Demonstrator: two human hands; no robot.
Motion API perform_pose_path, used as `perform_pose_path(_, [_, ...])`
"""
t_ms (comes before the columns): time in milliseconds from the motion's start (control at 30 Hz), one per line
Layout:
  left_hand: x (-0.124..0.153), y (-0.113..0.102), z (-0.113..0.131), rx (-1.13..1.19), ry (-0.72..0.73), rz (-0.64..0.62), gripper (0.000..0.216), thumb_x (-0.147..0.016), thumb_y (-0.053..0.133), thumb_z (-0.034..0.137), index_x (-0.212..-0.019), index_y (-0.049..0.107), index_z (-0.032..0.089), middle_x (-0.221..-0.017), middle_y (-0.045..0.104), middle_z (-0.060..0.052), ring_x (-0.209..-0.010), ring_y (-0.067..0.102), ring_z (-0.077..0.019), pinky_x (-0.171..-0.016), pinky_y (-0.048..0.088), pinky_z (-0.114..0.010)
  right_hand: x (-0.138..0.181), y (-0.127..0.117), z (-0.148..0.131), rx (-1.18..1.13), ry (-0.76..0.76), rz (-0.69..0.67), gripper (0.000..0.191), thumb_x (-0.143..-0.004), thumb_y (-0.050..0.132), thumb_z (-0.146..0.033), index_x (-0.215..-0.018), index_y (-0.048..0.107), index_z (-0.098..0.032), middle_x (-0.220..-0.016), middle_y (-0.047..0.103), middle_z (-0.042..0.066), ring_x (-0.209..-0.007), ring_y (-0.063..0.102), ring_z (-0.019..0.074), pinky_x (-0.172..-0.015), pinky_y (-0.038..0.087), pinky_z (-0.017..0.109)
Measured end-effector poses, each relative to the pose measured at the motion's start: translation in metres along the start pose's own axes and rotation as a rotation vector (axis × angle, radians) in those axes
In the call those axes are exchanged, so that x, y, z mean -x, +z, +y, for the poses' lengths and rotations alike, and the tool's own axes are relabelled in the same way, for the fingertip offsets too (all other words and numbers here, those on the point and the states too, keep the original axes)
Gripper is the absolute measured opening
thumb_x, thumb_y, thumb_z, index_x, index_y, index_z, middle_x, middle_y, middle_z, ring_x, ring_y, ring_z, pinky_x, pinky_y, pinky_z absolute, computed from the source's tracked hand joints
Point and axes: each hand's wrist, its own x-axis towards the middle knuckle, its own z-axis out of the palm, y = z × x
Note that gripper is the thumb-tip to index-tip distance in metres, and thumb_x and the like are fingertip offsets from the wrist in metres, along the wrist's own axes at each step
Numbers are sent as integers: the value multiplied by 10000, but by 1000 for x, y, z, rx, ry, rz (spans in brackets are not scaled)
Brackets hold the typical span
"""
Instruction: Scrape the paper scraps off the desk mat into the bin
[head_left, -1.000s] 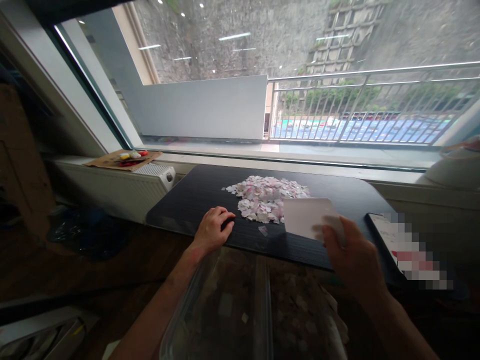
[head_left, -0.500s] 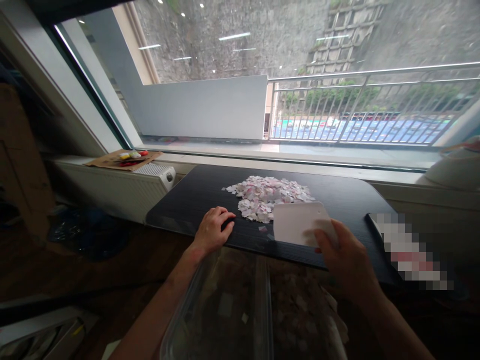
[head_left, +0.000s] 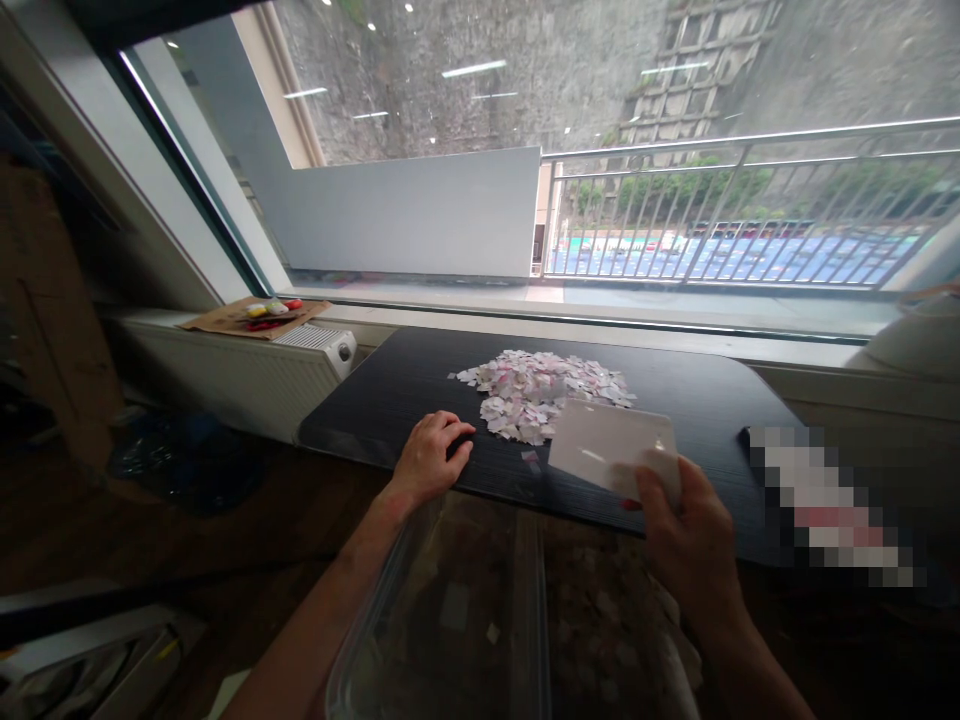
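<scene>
Paper scraps: a loose, low heap of white and pinkish scraps (head_left: 525,400) lies on the dark bench (head_left: 352,410), in the centre of the frame; being so light and unweighted, it could scatter if struck fast or caught by a draught.
Right-hand grip: the right hand (head_left: 679,500), right of centre, pinches the white plastic scraper (head_left: 611,440) at its lower right corner; held by one corner, the sheet could twist or flex if its far edge met resistance.
Scraper edge: it overlaps the heap's near right side in view, but contact with scraps or bench cannot be told; a tilted edge might ride over flat pieces and leave them behind.
Left-hand grip: the left hand (head_left: 433,455) rests by the near edge, left of centre, fingers loosely curled, thumb apart, nothing visible in it; a careless shift could brush the heap's left side.
Stray scrap: one piece (head_left: 531,460) lies just below the heap, near the front edge, so a sideways knock could send it over.
Plastic tub: the clear tub (head_left: 534,610), lower centre, sits below that edge, with bits inside; pieces slipping off elsewhere could miss it.
</scene>
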Motion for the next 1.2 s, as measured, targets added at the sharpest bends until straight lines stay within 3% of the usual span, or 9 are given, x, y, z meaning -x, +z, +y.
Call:
perform_pose_path(200, [0, 0, 1, 2, -4, 4, 181, -872, 573, 236, -993, 707, 221, -987, 647, -61, -975, 606, -225, -934, 498, -409, 12, 9, 2, -130, 57, -116, 329, -796, 642, -468, -995, 641, -207, -877, 739, 58, -616, 694, 205, -572, 601, 328])
perform_pose_path(367, [0, 1, 2, -3, -11, 0, 183, -874, 572, 233, -1000, 704, 216, -992, 644, -62, -983, 605, -226, -942, 493, -411, 11, 12, 2, -144, 71, -75, 338, -793, 653, -461, -1010, 638, -202, -859, 728, 47, -662, 705, 213, -604, 609, 329])
perform_pose_path(700, [1, 0, 3, -4, -12, -10, 195, -875, 579, 222, -1015, 708, 180, -1007, 641, -83, -981, 602, -238, -927, 495, -418, 29, 18, -6, -171, 62, -243, 308, -760, 650, -472, -935, 644, -218, -738, 721, 21, -565, 663, 201, -526, 583, 316])
perform_pose_path(933, [1, 1, 2, -11, -15, -11, 194, -871, 585, 219, -1015, 711, 187, -1011, 643, -77, -983, 601, -233, -929, 488, -411, -3, 7, -5, -33, -11, -37, 357, -778, 629, -472, -990, 650, -185, -773, 735, 50, -547, 675, 197, -539, 561, 309])
perform_pose_path(1200, [1, 1, 2, -16, -9, -14, 196, -880, 570, 224, -1014, 709, 191, -1004, 645, -74, -985, 600, -231, -935, 487, -409, -15, 5, -1, 101, -77, -62, 422, -788, 568, -513, -1026, 646, -175, -795, 737, 72, -564, 679, 213, -587, 544, 344])
